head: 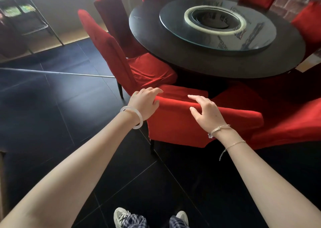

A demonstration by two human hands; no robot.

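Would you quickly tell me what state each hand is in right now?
Left hand: open, fingers resting on the red chair back.
Right hand: open, straight fingers touching the same chair back.

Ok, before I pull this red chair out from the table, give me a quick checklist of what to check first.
1. Both hands on the chair back: ok, left hand over its corner, right hand on the top edge.
2. Grip closed on it: not ok, the fingers of both lie loose.
3. Shoes back from the chair's legs: ok.
4. Gap to the right-hand chair: cannot tell, the two overlap in view.
5. Seat free of the table: cannot tell, its front lies in shadow under the rim.
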